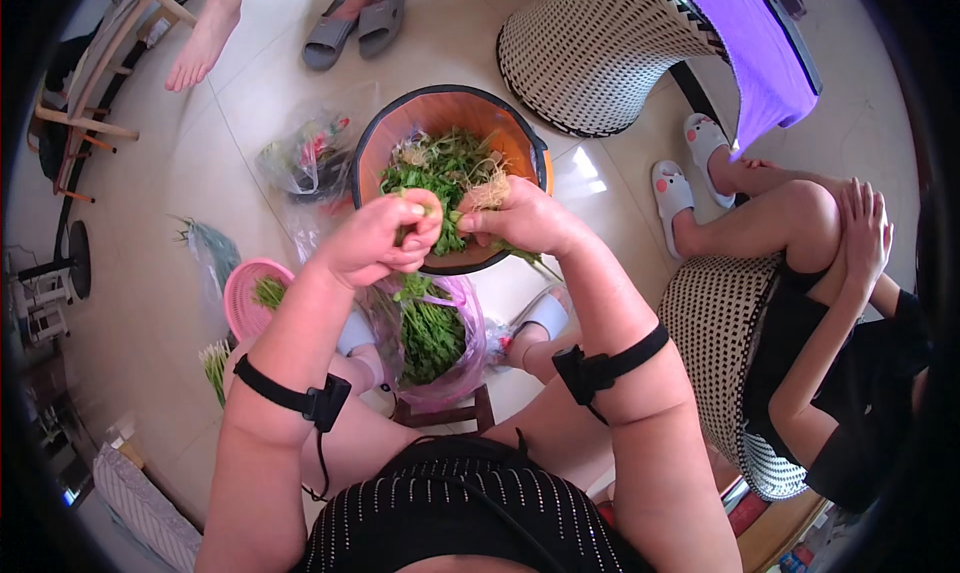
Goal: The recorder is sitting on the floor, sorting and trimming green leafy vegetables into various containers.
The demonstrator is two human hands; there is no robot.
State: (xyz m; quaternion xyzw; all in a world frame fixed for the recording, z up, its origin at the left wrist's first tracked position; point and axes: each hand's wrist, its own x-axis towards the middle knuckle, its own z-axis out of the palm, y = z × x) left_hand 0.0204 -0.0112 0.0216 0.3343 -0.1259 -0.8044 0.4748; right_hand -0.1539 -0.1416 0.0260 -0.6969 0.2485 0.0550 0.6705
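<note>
Over the near part of an orange bin [375,138] lined with plastic, my two hands are close together. My right hand [521,217] is closed on a bunch of leafy green stems with pale roots [489,190]; the stems trail down to its right. Pinched at the fingertips, my left hand [401,232] holds a bit of green stem, partly hidden by the fingers. Leaves and root scraps [450,160] lie in the bin. Below my hands, between my feet, a pink plastic bag [474,325] holds more leafy greens [431,340].
At the left are a pink basket [236,292] with greens, a bag of green stalks [214,250] and white-ended stalks [215,367]. A clear bag [307,157] lies beside the bin. A woven stool [585,55] stands beyond; another person [817,228] sits at the right, and others' feet [206,48] show above.
</note>
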